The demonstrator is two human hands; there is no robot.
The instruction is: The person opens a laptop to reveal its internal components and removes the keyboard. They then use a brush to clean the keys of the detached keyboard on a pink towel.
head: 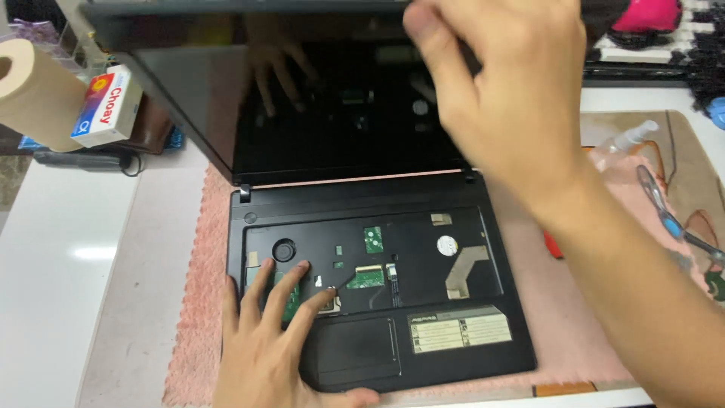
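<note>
A black laptop (453, 344) lies open on a pink cloth, its keyboard removed so green circuit boards (373, 239) and ribbon cables show in the tray. My left hand (264, 347) presses flat on the left of the laptop base, fingers spread over the exposed board, thumb near the touchpad (356, 349). My right hand (502, 91) grips the top edge of the dark screen (332, 113), which stands tilted up and reflects my fingers.
A pink towel (198, 302) covers the white table under the laptop. At the left stand a tape roll (34, 91) and a small box (109, 106). To the right lie a clear spray bottle (630, 143) and blue-handled pliers (672, 219) on a brown mat.
</note>
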